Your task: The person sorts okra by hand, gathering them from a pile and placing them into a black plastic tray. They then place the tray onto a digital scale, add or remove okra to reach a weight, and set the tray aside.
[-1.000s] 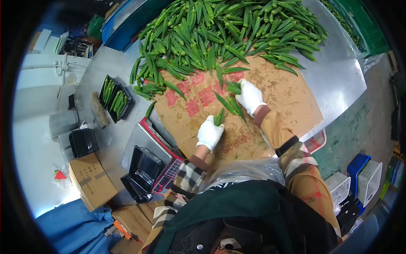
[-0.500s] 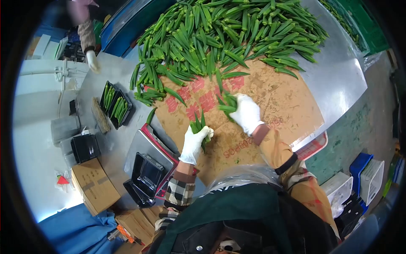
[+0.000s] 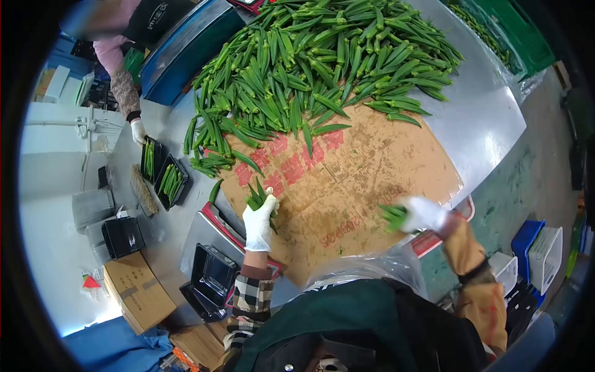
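Observation:
In a white glove, my left hand (image 3: 259,220) is closed round a few green okra pods (image 3: 256,194) above the left part of the cardboard sheet (image 3: 347,186). My right hand (image 3: 424,215), gloved too and blurred by motion, grips another small bunch of okra (image 3: 393,217) near the right edge of the cardboard. A big heap of okra (image 3: 310,62) covers the far part of the table. Beside my left forearm lies an open black plastic tray (image 3: 212,273), with a red-edged flat device (image 3: 223,226) next to it.
Two black trays with okra (image 3: 170,181) stand at the left, and a co-worker's gloved hand (image 3: 138,131) touches one. A brush-like object (image 3: 144,190) lies beside them. A cardboard box (image 3: 137,291) sits lower left; crates (image 3: 545,260) stand on the floor at right.
My right hand has swept right and toward me with its okra. My left hand has shifted left with its pods. The co-worker's hand has come down to the black trays.

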Tool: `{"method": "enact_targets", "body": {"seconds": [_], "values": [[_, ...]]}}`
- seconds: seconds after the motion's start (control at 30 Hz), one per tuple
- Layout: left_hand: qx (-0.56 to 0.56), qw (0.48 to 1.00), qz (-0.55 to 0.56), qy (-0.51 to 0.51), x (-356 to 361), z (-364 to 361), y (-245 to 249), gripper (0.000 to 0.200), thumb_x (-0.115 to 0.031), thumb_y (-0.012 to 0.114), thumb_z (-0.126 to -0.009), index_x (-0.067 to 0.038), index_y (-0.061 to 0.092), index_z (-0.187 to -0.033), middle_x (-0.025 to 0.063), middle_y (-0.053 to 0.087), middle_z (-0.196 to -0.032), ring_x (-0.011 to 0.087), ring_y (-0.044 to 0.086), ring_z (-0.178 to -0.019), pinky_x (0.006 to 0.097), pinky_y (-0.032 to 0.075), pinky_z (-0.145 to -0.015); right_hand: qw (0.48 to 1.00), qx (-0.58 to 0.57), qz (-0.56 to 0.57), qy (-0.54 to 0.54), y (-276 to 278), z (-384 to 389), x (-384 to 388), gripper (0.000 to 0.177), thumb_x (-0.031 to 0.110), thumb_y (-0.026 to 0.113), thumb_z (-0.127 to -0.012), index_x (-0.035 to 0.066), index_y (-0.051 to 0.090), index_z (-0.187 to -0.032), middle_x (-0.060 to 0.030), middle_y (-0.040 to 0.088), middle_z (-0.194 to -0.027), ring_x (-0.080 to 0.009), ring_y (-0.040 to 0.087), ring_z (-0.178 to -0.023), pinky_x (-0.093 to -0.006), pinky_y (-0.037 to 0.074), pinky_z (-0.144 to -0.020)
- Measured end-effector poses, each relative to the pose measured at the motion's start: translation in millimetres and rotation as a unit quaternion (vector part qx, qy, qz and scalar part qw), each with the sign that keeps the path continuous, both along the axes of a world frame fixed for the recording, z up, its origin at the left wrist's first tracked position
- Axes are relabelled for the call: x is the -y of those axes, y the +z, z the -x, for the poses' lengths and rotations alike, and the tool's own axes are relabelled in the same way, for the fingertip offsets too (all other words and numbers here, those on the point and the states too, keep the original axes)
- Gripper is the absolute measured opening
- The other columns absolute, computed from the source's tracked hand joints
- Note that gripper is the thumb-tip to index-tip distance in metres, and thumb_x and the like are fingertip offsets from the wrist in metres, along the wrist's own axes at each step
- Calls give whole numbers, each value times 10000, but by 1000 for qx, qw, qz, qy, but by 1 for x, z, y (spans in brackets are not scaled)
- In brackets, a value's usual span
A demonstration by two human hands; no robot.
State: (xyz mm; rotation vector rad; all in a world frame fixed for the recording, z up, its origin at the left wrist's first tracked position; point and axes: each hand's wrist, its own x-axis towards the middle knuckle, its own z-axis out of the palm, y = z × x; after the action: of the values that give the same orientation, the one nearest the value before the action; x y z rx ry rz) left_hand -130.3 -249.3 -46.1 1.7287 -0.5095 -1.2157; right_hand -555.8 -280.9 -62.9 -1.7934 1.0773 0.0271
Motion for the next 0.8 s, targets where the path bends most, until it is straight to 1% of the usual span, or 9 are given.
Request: {"method": "enact_targets", "body": {"seconds": [0.03,0.1,0.27,0.33,0.4,0.47,0.57,0.67,0.8], "values": [[11,1000,2,1,4,-5,-1,299,-109,723,-910,19,671,-1175,18,665,-838,91,583,-686,232,449,-628,985,-107,-105,81,44,29,7,419,306,809,-731,78,721,-1071,-174,704,-827,-333,682,-747,-416,544,-715],[17,1000,7,6,19,-8,3,268,-124,731,-907,7,681,-1135,11,664,-838,88,583,-691,228,445,-629,940,-311,-69,120,49,73,-8,402,256,807,-726,67,722,-1070,-155,710,-827,-250,676,-721,-381,540,-712],[53,996,74,9,92,-15,8,193,-168,752,-900,-35,705,-1031,-26,652,-824,65,551,-672,229,429,-608,975,-20,-116,-188,53,24,43,382,152,781,-713,41,704,-1070,-161,717,-859,-273,702,-793,-365,540,-757],[78,994,81,-6,132,-24,17,188,-160,754,-894,-33,706,-1023,-8,665,-853,85,586,-735,251,450,-669,977,61,-9,-205,35,-17,83,428,85,742,-722,36,681,-1143,-135,723,-900,-210,701,-852,-342,533,-785],[56,994,97,4,172,-30,26,195,-174,761,-886,-51,696,-1021,-19,654,-865,82,569,-723,259,435,-649,958,173,62,-220,18,-61,136,420,95,746,-727,22,674,-1134,-162,729,-948,-270,717,-892,-342,543,-818],[60,987,145,-24,214,-44,26,209,-158,765,-877,-54,696,-1044,-28,644,-876,80,570,-747,261,441,-661,947,66,205,-236,27,-102,195,442,108,754,-729,3,648,-1146,-209,725,-1003,-307,718,-932,-370,551,-822],[72,981,166,-67,270,-45,40,251,-185,758,-878,-39,694,-1072,-15,682,-937,77,598,-812,244,473,-728,931,153,174,-283,-3,-142,284,497,171,769,-705,-18,639,-1146,-219,721,-970,-352,700,-946,-378,542,-845],[182,946,191,-187,318,-60,28,259,-197,768,-855,-45,682,-1046,34,713,-940,134,641,-831,282,501,-762,927,94,232,-280,-10,-180,332,540,195,790,-694,-16,642,-1168,-227,662,-1164,-364,649,-1071,-393,516,-939],[372,891,79,-249,357,-71,-26,575,-418,718,-818,-107,605,-1287,132,653,-1256,308,587,-1166,480,365,-1039,922,-23,277,-268,-7,-207,330,563,194,814,-665,51,661,-1188,-197,467,-1433,-388,513,-1238,-406,460,-1050]]}}
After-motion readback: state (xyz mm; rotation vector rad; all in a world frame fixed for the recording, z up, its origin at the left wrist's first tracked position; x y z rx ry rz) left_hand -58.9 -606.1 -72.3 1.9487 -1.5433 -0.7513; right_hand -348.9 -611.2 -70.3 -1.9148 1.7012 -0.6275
